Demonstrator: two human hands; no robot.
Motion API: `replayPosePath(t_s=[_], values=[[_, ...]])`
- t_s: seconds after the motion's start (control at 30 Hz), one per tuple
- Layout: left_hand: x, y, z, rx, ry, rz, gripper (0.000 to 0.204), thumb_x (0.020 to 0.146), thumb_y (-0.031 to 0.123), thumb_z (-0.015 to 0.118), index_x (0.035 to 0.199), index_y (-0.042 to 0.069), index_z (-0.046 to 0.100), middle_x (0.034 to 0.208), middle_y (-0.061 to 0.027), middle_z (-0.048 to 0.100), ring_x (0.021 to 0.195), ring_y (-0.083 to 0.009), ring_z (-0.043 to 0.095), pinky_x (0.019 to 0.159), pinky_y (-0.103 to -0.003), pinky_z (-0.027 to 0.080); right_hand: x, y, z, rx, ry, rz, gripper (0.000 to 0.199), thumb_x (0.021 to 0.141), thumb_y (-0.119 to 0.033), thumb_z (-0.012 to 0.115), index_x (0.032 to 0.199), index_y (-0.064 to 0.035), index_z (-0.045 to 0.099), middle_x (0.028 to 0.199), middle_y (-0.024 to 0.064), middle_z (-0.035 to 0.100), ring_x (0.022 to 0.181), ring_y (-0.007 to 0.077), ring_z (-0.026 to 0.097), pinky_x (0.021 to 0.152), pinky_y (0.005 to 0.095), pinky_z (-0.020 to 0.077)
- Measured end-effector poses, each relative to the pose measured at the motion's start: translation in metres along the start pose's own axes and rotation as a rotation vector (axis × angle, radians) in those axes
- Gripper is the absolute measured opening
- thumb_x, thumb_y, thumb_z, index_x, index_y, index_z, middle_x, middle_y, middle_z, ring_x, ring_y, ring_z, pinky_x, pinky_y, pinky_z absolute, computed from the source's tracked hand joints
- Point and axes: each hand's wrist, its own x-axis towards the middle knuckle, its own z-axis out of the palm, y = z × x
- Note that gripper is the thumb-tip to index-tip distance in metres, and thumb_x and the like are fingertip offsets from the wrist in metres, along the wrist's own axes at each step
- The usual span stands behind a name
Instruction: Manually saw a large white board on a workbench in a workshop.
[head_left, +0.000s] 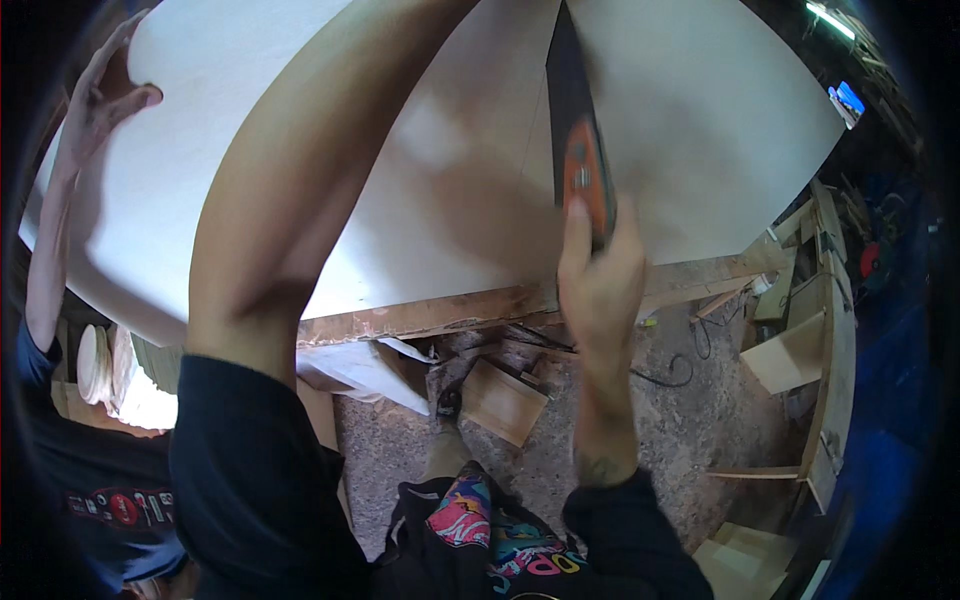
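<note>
Dark sleeve, left forearm, nearest the camera, rising up and out of the top edge; left hand unseen, so its fingers cannot be told. Right hand (pixel 598 270): fingers clenched around the near end of a long black and orange tool (pixel 578 140). Tool lies on a large pale sheet of board (pixel 720 130), long axis running away from the person, far end pointing to the top edge. Another person's hand (pixel 98 95) rests on the board's far left edge. Small wooden block (pixel 503 400) on the gritty floor (pixel 690 420) below.
</note>
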Motion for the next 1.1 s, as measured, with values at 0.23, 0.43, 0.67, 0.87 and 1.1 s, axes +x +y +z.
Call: replayPosePath(t_s=[0.23, 0.43, 0.67, 0.87, 1.1], values=[[0.009, -0.012, 0.020, 0.086, 0.148, -0.043, 0.046, 0.083, 0.054, 0.063, 0.087, 0.010, 0.076, 0.094, -0.0153, 0.073, 0.093, -0.0315, 0.070, 0.082, -0.044, 0.054, -0.020, 0.002, 0.014, 0.035, -0.037, 0.126, 0.022, 0.096, -0.018, 0.058, 0.105, 0.0024, 0.056, 0.071, 0.0228, 0.063, 0.069, 0.0434, 0.066, 0.056, 0.0462, 0.0502], [0.006, -0.017, 0.032, 0.175, 0.373, 0.048, 0.049, 0.082, 0.055, 0.063, 0.092, 0.010, 0.076, 0.095, -0.0158, 0.073, 0.093, -0.0321, 0.070, 0.084, -0.044, 0.054, -0.069, 0.024, 0.007, 0.106, 0.064, 0.032, 0.019, 0.095, -0.014, 0.060, 0.106, 0.0003, 0.058, 0.077, 0.0228, 0.065, 0.071, 0.0412, 0.068, 0.058, 0.0434, 0.0527], [0.010, -0.015, 0.030, 0.167, 0.334, 0.044, 0.050, 0.083, 0.056, 0.063, 0.093, 0.009, 0.075, 0.100, -0.0176, 0.072, 0.096, -0.0329, 0.068, 0.085, -0.044, 0.053, 0.017, 0.003, 0.022, 0.010, 0.010, 0.033, 0.016, 0.095, -0.016, 0.060, 0.100, -0.0015, 0.055, 0.074, 0.0234, 0.065, 0.072, 0.0436, 0.066, 0.057, 0.0490, 0.0494], [-0.004, -0.009, 0.027, 0.134, 0.305, 0.046, 0.050, 0.081, 0.054, 0.066, 0.098, 0.008, 0.073, 0.107, -0.0177, 0.070, 0.101, -0.0324, 0.067, 0.085, -0.044, 0.053, -0.096, 0.047, 0.016, 0.098, 0.057, 0.057, 0.021, 0.096, -0.018, 0.059, 0.109, -0.0012, 0.057, 0.084, 0.0245, 0.066, 0.076, 0.0437, 0.066, 0.059, 0.0463, 0.0516], [0.014, -0.002, 0.034, 0.073, 0.444, 0.027, 0.050, 0.081, 0.053, 0.067, 0.101, 0.008, 0.073, 0.106, -0.0172, 0.070, 0.101, -0.0321, 0.066, 0.089, -0.045, 0.050, 0.044, -0.002, 0.016, -0.059, -0.059, 0.135, 0.021, 0.097, -0.020, 0.057, 0.102, 0.0003, 0.055, 0.079, 0.0257, 0.065, 0.074, 0.0459, 0.065, 0.060, 0.0501, 0.0509]])
